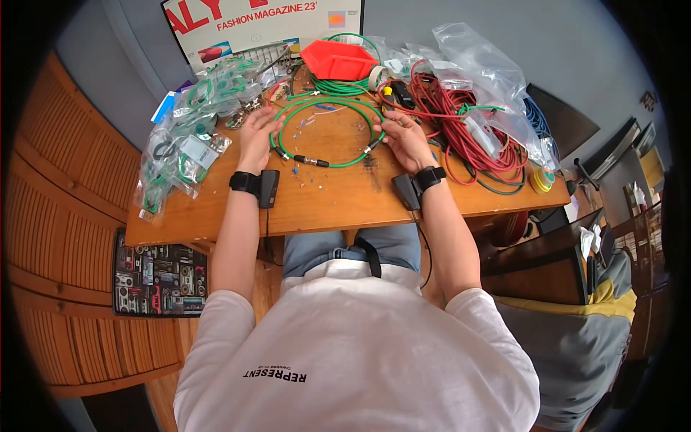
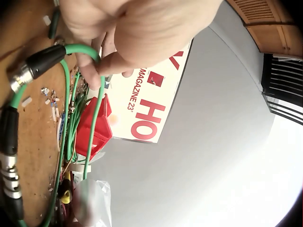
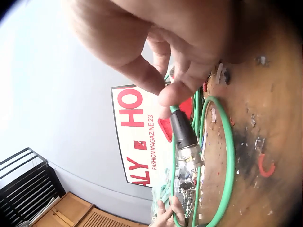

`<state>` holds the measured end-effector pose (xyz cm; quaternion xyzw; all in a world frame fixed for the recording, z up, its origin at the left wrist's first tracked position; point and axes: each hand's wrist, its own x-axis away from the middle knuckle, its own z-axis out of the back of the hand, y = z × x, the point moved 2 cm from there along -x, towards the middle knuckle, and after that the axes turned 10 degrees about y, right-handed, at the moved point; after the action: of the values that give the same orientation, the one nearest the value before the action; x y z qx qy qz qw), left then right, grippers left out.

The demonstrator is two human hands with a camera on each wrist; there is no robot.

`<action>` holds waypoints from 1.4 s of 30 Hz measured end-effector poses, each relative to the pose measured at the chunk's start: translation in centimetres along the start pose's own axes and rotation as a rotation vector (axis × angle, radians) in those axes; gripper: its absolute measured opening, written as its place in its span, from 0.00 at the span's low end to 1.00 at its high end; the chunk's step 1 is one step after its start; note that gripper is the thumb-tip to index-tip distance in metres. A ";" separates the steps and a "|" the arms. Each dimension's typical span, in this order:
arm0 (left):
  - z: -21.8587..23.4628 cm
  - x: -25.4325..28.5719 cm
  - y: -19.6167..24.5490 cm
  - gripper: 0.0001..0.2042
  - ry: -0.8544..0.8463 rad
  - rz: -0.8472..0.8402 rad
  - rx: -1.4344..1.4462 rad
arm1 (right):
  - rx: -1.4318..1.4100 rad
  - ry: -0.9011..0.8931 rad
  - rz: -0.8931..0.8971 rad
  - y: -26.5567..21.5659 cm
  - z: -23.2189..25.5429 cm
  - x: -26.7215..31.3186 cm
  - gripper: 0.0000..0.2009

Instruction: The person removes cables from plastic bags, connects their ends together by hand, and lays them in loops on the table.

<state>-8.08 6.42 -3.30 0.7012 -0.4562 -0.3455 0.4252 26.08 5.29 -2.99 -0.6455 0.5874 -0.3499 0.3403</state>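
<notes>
Both hands hold a coiled green cable (image 1: 332, 165) above the wooden table, its loops spread in a ring between them. My left hand (image 1: 257, 137) pinches the left side of the ring; in the left wrist view, thumb and fingers meet on the cable, just past a black-sleeved metal connector (image 2: 45, 61). A second, joined pair of connectors (image 2: 9, 172) hangs lower on the loop. On the right side, my right hand (image 1: 407, 138) pinches the cable right behind another black-and-silver connector (image 3: 185, 137), which points away from the fingertips.
Bagged green cables (image 1: 188, 155) crowd the table's left side. Behind the ring, a red plastic bin (image 1: 338, 60) sits over coiled green cable. Red cables (image 1: 468, 133) pile up at the right, beside clear plastic bags (image 1: 482, 61). Small scraps (image 1: 309, 124) litter the tabletop (image 1: 324, 198).
</notes>
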 end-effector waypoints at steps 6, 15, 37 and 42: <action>0.3 -0.2 -1.2 0.17 -0.028 -0.078 -0.221 | 0.119 0.029 -0.015 0.4 0.1 -0.2 0.18; 0.1 -0.3 -2.1 0.23 -0.119 -0.053 -0.329 | 0.167 -0.039 -0.054 1.0 0.5 -0.6 0.17; 0.4 -0.5 -1.0 0.21 0.119 -0.274 -0.179 | 0.161 -0.044 -0.038 0.0 -0.2 0.2 0.16; 2.1 0.0 1.4 0.32 0.615 -0.322 0.001 | 0.122 -0.039 -0.025 -0.3 -0.4 0.5 0.14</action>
<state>-10.42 5.53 -2.90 0.8357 -0.1906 -0.1803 0.4824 25.94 4.84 -2.54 -0.6377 0.5499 -0.3767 0.3860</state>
